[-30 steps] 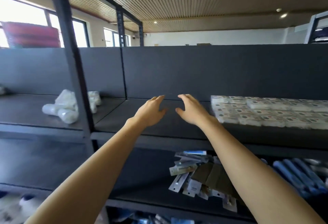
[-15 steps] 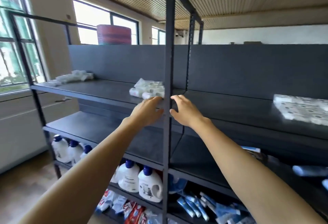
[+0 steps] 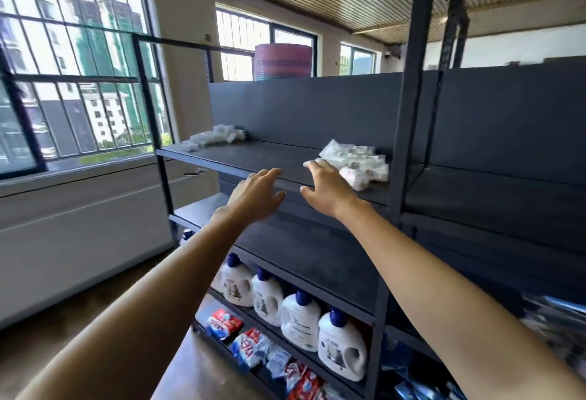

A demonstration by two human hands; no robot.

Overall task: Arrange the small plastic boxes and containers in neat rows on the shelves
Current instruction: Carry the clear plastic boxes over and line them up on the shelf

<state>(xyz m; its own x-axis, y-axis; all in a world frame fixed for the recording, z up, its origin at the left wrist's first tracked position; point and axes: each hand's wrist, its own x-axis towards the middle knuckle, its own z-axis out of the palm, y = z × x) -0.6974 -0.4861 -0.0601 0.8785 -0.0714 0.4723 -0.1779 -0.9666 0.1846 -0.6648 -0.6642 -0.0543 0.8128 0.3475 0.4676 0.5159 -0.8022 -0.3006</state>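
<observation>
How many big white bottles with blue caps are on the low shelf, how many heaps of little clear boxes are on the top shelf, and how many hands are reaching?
White bottles with blue caps: 4 in plain view (a fifth cap may peek out at the far end; too hidden to count)
Heaps of small clear boxes: 2, near heap and far heap
Hands: 2, left hand, right hand
Total: 8
</observation>
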